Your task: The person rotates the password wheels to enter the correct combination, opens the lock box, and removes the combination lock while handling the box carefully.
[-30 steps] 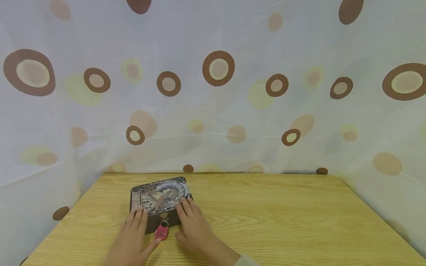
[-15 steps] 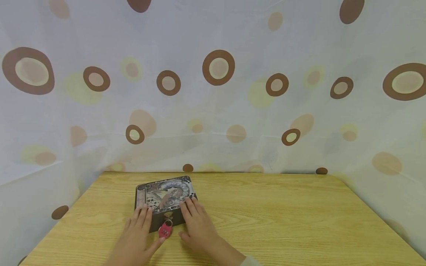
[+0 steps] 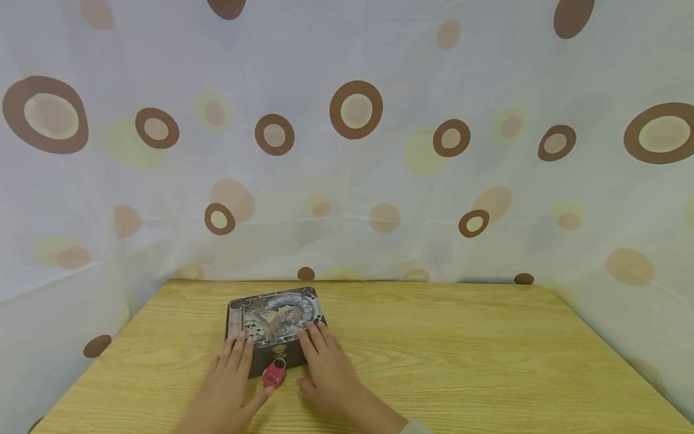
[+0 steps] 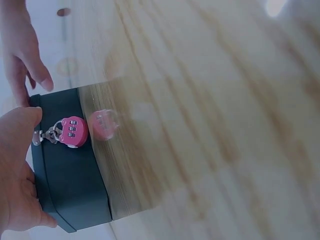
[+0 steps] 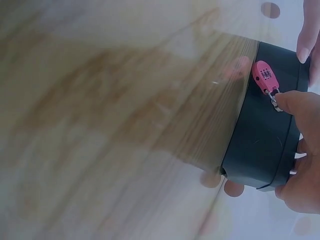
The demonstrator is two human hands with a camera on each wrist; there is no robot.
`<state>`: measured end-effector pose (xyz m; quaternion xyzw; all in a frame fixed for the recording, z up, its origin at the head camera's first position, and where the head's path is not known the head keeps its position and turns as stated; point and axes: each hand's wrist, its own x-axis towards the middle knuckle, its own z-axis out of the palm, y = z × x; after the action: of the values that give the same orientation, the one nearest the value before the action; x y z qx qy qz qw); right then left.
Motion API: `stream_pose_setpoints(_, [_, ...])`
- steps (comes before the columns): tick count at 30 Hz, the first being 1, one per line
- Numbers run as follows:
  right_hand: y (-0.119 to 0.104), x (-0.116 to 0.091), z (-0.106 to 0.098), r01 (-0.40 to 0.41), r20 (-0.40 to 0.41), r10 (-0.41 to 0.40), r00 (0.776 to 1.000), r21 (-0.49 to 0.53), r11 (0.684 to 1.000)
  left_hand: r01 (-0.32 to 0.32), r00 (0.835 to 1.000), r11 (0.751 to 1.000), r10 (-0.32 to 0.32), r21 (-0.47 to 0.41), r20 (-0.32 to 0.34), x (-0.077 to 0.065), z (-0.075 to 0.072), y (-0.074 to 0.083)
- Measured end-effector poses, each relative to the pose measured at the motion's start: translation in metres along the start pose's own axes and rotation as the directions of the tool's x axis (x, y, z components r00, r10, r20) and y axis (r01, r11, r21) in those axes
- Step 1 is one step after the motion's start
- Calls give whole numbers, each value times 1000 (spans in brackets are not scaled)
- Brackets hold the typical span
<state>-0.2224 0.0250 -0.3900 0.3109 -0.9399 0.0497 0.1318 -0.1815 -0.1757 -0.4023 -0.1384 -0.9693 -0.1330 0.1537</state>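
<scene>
A dark box (image 3: 279, 316) with a printed picture on its lid sits on the table, turned slightly askew. From the metal clasp (image 3: 279, 349) on its front hangs a pink combination padlock (image 3: 273, 377), its number dials visible in the left wrist view. My left hand (image 3: 223, 383) rests on the front left corner, fingers extended over the lid's edge and thumb near the padlock. At the front right corner, my right hand (image 3: 332, 374) touches the lid with extended fingers. Both wrist views show the box's plain dark front (image 4: 72, 175) between the hands.
The box stands on a wood-grain table (image 3: 461, 349), left of its middle. A pale curtain (image 3: 401, 60) printed with brown and beige circles surrounds the back and sides. The glossy tabletop reflects the padlock in both wrist views.
The box has slid a little to the right across the table, padlock along with it. Both hands have moved with the box and stay at its front corners.
</scene>
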Motion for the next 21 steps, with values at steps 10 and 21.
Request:
stream_pose_setpoints(10, [4,-2,0,-20,25,20,999,12,1000,7,999,1000,-6,-21,36,2,0,3])
stream_pose_setpoints(21, [7,-5,2,-40,32,40,999,2,999,-5,1000,1000,6,6,-2,5,3,7])
